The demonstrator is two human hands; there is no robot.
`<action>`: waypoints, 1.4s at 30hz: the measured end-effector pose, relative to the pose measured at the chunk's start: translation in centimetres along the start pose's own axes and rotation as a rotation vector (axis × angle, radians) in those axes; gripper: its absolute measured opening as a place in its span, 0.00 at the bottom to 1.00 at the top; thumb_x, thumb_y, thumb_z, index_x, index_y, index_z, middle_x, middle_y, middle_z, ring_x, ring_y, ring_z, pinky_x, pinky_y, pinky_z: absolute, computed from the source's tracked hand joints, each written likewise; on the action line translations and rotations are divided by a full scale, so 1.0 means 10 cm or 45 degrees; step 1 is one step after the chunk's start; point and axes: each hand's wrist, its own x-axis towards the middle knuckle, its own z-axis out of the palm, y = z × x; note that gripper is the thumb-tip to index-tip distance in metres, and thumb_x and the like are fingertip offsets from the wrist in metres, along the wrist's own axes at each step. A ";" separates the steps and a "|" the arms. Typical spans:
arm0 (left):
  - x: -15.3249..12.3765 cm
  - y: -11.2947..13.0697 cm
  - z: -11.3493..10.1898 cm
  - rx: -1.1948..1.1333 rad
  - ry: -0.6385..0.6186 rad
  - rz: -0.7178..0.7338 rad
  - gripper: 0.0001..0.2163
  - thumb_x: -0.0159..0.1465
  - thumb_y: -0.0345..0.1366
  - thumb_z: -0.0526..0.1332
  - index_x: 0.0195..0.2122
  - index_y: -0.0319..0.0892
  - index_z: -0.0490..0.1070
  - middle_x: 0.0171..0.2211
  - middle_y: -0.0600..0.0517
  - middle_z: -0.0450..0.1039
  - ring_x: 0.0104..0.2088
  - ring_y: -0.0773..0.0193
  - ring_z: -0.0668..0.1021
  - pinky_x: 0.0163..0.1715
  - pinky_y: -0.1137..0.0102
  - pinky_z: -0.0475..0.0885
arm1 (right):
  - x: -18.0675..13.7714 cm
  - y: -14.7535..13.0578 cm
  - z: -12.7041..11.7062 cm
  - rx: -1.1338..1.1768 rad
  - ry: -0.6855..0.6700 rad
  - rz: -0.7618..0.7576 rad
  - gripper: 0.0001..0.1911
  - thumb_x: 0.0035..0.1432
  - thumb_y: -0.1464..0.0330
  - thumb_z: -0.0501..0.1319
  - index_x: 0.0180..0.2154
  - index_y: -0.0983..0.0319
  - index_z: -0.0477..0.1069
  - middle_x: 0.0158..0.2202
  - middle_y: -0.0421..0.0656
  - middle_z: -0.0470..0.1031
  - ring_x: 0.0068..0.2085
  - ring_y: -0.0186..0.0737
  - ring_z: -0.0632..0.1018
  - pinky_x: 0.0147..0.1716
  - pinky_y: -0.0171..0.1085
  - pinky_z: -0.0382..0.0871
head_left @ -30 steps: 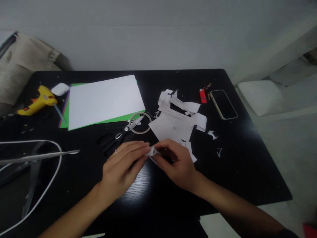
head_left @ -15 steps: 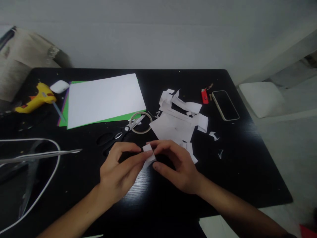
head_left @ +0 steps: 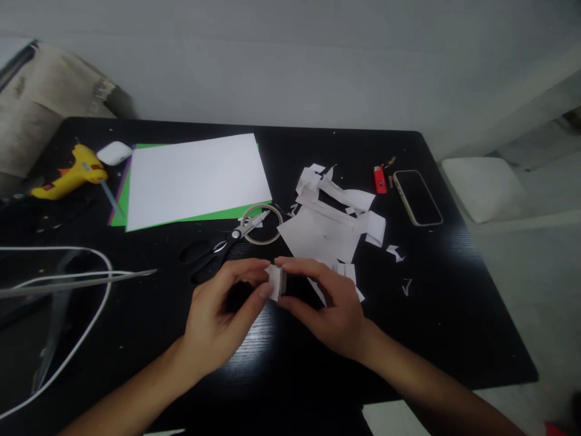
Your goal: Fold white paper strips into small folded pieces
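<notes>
Both hands meet over the middle of the black table (head_left: 454,315), pinching one small folded piece of white paper (head_left: 275,282) between them. My left hand (head_left: 222,315) grips its left side with thumb and fingertips. My right hand (head_left: 324,303) holds its right side the same way. The piece stands nearly upright above the tabletop. Just behind the hands lie black-handled scissors (head_left: 218,251), a roll of clear tape (head_left: 261,223) and a heap of white paper offcuts (head_left: 333,221).
A white sheet (head_left: 195,175) lies on green and purple card at the back left, beside a yellow glue gun (head_left: 68,172) and a white earbud case (head_left: 113,152). A red lighter (head_left: 379,179) and a phone (head_left: 417,197) sit back right. A white cable (head_left: 93,315) loops at the left.
The small paper piece has been lifted and turned from lying flat between my fingertips to standing nearly upright. Both hands have risen slightly and stayed together.
</notes>
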 end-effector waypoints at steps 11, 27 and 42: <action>0.08 0.09 0.00 -0.311 -0.132 -0.230 0.06 0.68 0.31 0.68 0.46 0.44 0.77 0.29 0.58 0.81 0.28 0.71 0.82 0.30 0.80 0.77 | 0.01 0.02 0.01 -0.089 -0.026 -0.190 0.22 0.65 0.75 0.71 0.59 0.56 0.76 0.55 0.49 0.84 0.59 0.46 0.83 0.60 0.48 0.79; 0.15 0.12 0.01 -0.490 -0.203 -0.331 0.05 0.66 0.34 0.70 0.41 0.42 0.77 0.30 0.52 0.84 0.27 0.65 0.84 0.25 0.75 0.77 | -0.02 0.04 0.03 -0.129 -0.020 -0.186 0.20 0.65 0.74 0.70 0.56 0.53 0.77 0.56 0.46 0.82 0.56 0.44 0.84 0.56 0.46 0.82; 0.12 0.04 0.00 -0.102 -0.053 0.137 0.10 0.66 0.31 0.72 0.48 0.44 0.81 0.40 0.49 0.83 0.34 0.66 0.83 0.34 0.74 0.80 | -0.01 -0.06 0.00 -0.305 0.124 -0.165 0.10 0.63 0.75 0.66 0.45 0.57 0.79 0.40 0.45 0.78 0.41 0.42 0.82 0.40 0.42 0.82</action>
